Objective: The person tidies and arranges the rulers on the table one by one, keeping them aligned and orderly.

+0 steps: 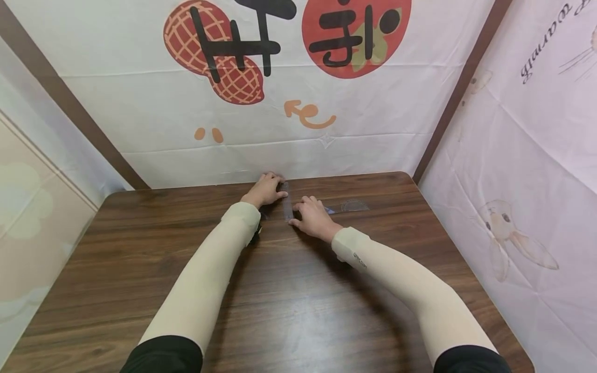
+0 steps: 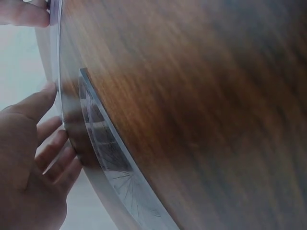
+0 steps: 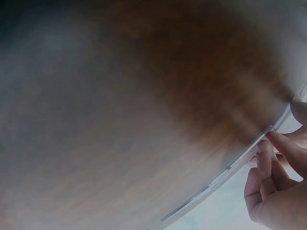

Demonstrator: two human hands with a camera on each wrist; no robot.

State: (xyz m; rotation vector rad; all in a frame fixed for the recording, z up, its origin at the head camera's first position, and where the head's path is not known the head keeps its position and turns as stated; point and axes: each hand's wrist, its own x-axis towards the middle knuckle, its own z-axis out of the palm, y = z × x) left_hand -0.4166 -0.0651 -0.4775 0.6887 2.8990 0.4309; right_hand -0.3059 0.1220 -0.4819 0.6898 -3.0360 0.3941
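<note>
Your clear ruler lies near the far edge of the desk, at about 12 o'clock, its length running roughly from 12 to 6. Your left hand is on the ruler's 10 o'clock side: the thumb touches its edge, and the fingers are loosely spread, close to that edge. Your right hand is at the ruler's 4 o'clock side, with fingers bent and tips against the strip near its closer end; you can't tell from these views whether they pinch it or just press it.

Just past your right hand, toward 3 o'clock, a small blue piece shows on the wood, and beyond it, near it, lies a clear protractor with its straight side toward 6 o'clock. In the left wrist view, a clear piece with fine radiating lines is near your left hand, apart from the ruler; its full outline runs out of the picture.

You wear a pale sleeve on each forearm, with black cuffs above. Behind the desk at 12 o'clock hangs a white cloth with a red peanut print, and at 3 o'clock another cloth shows a rabbit.
</note>
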